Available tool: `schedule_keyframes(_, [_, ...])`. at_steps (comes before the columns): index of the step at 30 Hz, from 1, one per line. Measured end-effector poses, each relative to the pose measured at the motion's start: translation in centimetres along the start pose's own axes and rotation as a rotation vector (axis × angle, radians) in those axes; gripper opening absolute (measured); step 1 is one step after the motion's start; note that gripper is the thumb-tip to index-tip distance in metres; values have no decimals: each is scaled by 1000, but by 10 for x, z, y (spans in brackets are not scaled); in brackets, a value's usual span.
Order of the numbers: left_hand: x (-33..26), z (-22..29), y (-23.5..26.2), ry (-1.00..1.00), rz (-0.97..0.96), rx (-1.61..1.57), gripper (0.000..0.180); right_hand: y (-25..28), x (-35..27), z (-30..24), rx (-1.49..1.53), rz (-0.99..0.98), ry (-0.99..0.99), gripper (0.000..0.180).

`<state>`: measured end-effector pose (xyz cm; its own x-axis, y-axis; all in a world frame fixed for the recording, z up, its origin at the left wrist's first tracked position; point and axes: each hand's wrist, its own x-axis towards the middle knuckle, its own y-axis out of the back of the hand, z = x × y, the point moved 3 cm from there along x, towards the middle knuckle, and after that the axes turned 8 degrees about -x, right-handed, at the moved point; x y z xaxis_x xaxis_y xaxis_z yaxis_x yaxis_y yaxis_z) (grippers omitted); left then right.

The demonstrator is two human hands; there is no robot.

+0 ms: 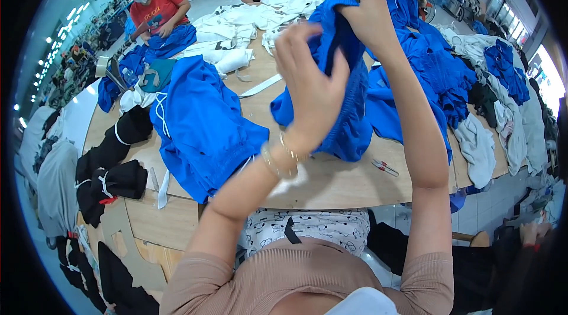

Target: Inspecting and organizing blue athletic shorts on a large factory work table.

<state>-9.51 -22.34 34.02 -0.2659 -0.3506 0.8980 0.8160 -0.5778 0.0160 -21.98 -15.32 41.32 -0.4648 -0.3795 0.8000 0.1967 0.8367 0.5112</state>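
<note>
I hold a blue garment (349, 108) up over a wooden table (331, 182). My left hand (310, 81) grips its near side at the gathered top edge, with bracelets on the wrist. My right hand (367, 10) pinches the same edge higher and farther away. The cloth hangs down between my forearms to just above the tabletop. A second blue garment (201, 126) with white drawstrings lies spread on the table to the left.
Small thread snips (384, 167) lie on the table near my right forearm. Heaps of blue cloth (438, 72), white cloth (236, 25) and black bundles (112, 179) cover the table. A person in a red shirt (160, 7) and two others work at the far side.
</note>
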Motion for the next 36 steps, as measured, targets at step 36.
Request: schedule_keyframes(36, [-183, -97, 82, 623, -889, 182, 39, 7, -341, 19, -411, -793, -416, 68])
